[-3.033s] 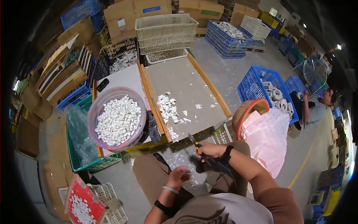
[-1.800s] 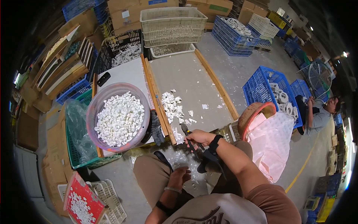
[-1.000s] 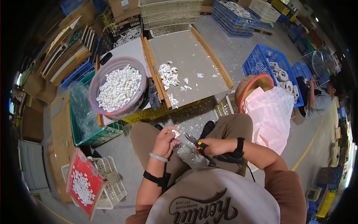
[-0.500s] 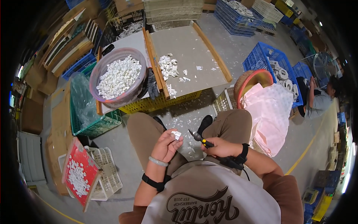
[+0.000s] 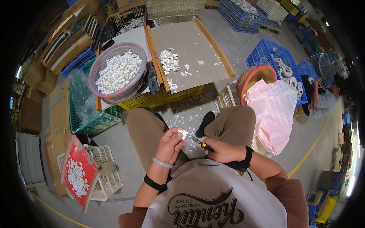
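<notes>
My left hand (image 5: 169, 147) pinches a small white plastic piece (image 5: 183, 133) between thumb and fingertips, above the gap between my knees. My right hand (image 5: 225, 152) is closed around a pair of nippers (image 5: 205, 146) with black and yellow handles. Their tip points toward the white piece, just to its right; whether they touch cannot be made out. Ahead on the board (image 5: 190, 41) lies a loose heap of similar white pieces (image 5: 169, 61). To its left stands a round pinkish basket (image 5: 141, 78) full of small white parts.
Wooden strips (image 5: 215, 47) edge the board. A dark glove (image 5: 153, 79) hangs beside the basket. At left are a green crate (image 5: 102, 123) and a tilted red tray (image 5: 85, 166). At right are pink sheeting (image 5: 273, 114), a red-rimmed basket (image 5: 242, 87), a blue crate (image 5: 262, 53) and a seated person (image 5: 323, 100).
The nippers have turned, and their tip has swung closer to the white piece. My left hand has risen slightly with it. The whole view has shifted a little.
</notes>
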`<state>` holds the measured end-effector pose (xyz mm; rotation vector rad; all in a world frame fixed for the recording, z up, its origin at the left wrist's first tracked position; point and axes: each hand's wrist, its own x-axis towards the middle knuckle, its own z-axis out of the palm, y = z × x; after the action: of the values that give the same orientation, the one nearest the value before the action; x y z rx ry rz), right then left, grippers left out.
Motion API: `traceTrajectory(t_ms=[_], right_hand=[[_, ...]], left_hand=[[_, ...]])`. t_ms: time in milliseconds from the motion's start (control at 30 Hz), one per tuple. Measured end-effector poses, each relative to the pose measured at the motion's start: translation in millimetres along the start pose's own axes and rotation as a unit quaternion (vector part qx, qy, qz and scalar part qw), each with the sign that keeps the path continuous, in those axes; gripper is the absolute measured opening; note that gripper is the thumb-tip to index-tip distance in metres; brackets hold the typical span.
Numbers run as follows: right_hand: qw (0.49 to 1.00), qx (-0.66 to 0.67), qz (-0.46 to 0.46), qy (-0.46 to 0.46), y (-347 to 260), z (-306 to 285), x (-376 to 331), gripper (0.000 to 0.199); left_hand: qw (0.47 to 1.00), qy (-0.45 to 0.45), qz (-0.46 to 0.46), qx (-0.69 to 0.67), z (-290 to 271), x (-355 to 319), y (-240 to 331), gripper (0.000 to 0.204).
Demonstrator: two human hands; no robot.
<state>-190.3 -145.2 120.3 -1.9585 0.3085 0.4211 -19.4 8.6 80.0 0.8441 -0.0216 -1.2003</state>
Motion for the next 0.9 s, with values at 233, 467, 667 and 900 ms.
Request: traceTrajectory(t_ms=[233, 467, 667, 900], right_hand=[[0.999, -0.023, 0.035, -0.014, -9, -5, -2, 0.034], [0.997, -0.07, 0.019, -0.021, -3, -11, -5, 0.036], [0.992, -0.122, 0.027, -0.003, -7, -15, -3, 0.029], [0.981, -0.181, 0.027, 0.062, -1, -11, 1, 0.021]], left_hand=[[1.0, -0.027, -0.006, -0.006, -1, -3, 3, 0.016], [0.998, -0.029, -0.033, 0.042, 0, -6, 6, 0.023], [0.998, -0.016, -0.021, 0.049, 1, -7, 3, 0.022], [0.997, 0.001, -0.019, 0.07, -2, -4, -1, 0.022]])
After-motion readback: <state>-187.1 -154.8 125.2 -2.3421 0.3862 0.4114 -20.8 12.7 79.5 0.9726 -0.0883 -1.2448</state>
